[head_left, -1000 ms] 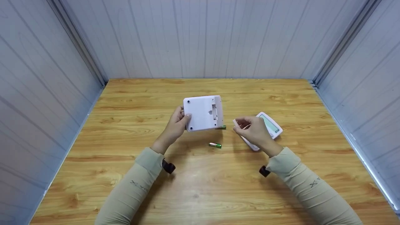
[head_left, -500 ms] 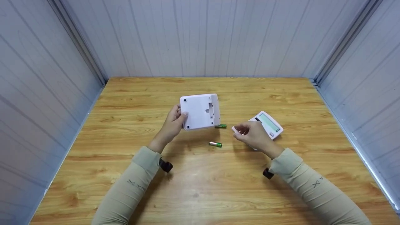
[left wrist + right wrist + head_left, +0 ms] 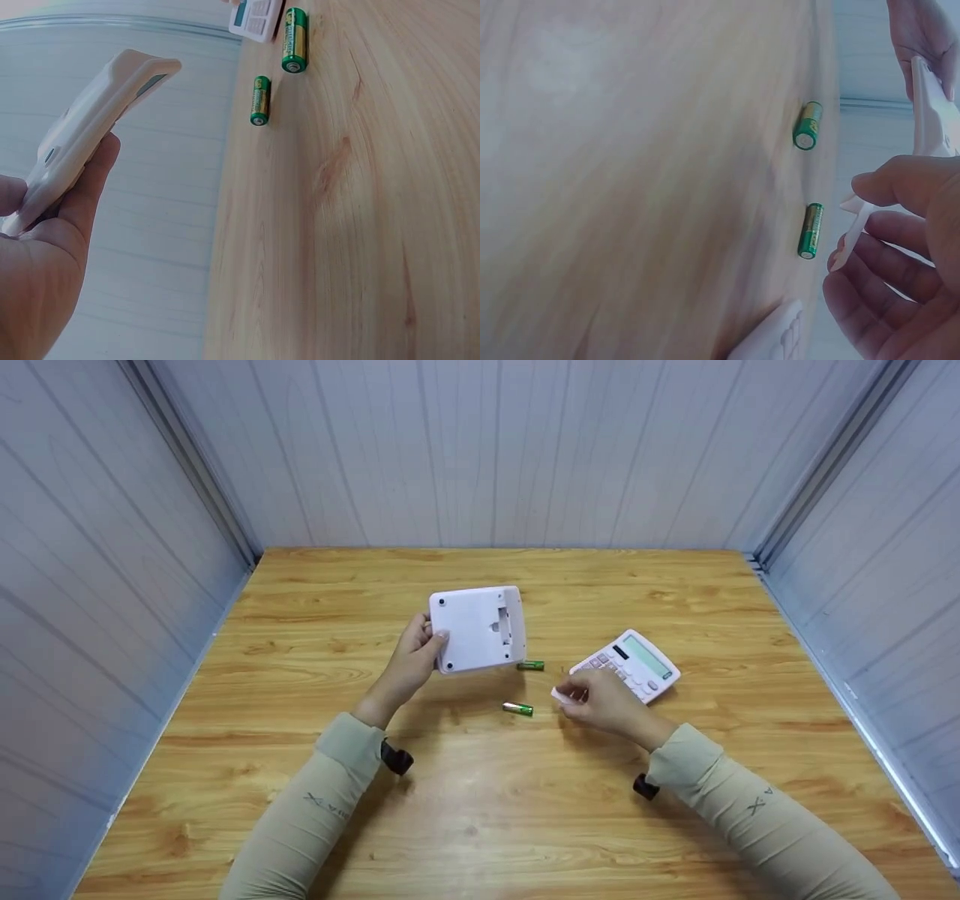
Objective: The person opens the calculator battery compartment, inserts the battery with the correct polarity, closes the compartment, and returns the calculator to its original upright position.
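Just left of centre in the head view, the calculator (image 3: 472, 634) is up off the counter (image 3: 480, 825), its back facing me, and the battery recess (image 3: 504, 624) gapes at its right end with no battery showing inside. My left hand (image 3: 411, 656) grips the left edge, thumb over the back, fingers behind. Right of centre, my right hand (image 3: 609, 701) pinches a small pale cover (image 3: 561, 696) between thumb and fingers, above the counter.

Good holding matters now, I'd say: thumb well clear of that opening, body kept level, light pressure on the cover so its bent tab doesn't snap. And with loose batteries this close, I'd check which end goes where before pressing anything in.

Two of them lie between my hands near mid-frame: the far battery (image 3: 531, 666) by the calculator's lower right corner, the near battery (image 3: 517, 709) lower down.

Writing, then! Green-and-gold wrappers carry print, too blurred to read surely. Over right, a second calculator (image 3: 651, 664) lies face up, a dark label at its screen's corner, too tiny to read. My sleeves (image 3: 319, 802) bear an X-shaped mark; the letters beside it are lost in creases.
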The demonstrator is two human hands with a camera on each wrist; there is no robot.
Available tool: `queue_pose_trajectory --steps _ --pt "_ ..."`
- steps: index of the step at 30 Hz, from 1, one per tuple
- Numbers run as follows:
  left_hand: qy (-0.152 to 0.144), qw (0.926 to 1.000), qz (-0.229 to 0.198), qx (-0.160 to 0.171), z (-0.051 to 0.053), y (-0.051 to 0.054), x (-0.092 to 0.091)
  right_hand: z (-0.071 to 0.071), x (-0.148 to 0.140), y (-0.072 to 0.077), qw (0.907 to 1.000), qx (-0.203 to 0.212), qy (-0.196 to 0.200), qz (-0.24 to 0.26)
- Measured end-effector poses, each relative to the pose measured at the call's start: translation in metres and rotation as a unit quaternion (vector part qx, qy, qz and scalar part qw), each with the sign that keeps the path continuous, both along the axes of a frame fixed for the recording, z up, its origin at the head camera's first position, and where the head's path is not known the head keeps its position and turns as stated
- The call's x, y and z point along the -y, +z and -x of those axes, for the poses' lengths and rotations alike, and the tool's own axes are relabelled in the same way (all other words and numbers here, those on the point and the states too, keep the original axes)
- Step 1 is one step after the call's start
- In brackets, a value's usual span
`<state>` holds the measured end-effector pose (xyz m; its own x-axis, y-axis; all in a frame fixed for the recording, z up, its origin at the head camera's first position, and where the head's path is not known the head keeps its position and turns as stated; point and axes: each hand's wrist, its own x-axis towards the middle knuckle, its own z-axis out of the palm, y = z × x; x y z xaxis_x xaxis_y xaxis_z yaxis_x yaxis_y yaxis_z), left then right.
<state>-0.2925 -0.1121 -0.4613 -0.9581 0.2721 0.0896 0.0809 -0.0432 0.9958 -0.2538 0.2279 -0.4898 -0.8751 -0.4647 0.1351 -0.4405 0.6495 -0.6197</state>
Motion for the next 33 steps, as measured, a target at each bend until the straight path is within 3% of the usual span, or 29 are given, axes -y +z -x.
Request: queue_pose_trajectory --steps 17,23,33 --pt "-0.005 1.0000 -0.002 -0.003 -0.002 0.001 0.002 -0.004 0.001 -0.013 0.9977 0.021 0.033 -0.056" --pt "-0.010 0.9999 -0.010 -0.009 -0.003 -0.001 0.001 -0.007 0.003 -0.015 0.9963 0.005 0.031 -0.081" --pt "-0.005 0.9999 -0.004 -0.009 -0.003 -0.001 0.001 -0.007 0.004 -0.017 0.9965 0.013 0.029 -0.077"
